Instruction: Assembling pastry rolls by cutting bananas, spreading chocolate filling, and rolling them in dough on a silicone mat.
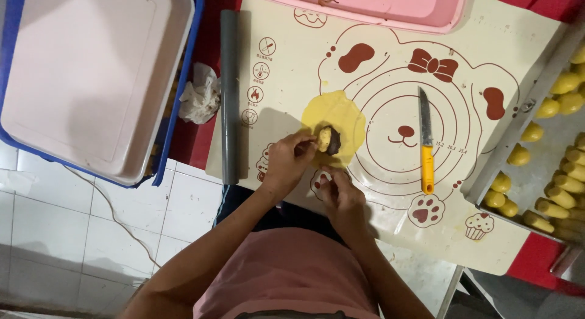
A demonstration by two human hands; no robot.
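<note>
Pinching filled dough piece (328,140) | at left hand (286,163) fingertips | above dough round (337,121)

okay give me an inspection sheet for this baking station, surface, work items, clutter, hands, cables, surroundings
Surface: cream baking mat with bear print, on a red table.
Job's things: flat yellow dough round; dough piece with dark filling on it.
Clutter: grey rolling pin, yellow-handled knife, crumpled tissue.
Hands: left hand pinches the dough piece; right hand closed, what its grip holds is hidden.
Cables: thin cord on the floor.
Surroundings: metal tray of yellow shaped pieces, pink tray, lidded blue bin, white tiled floor.
</note>
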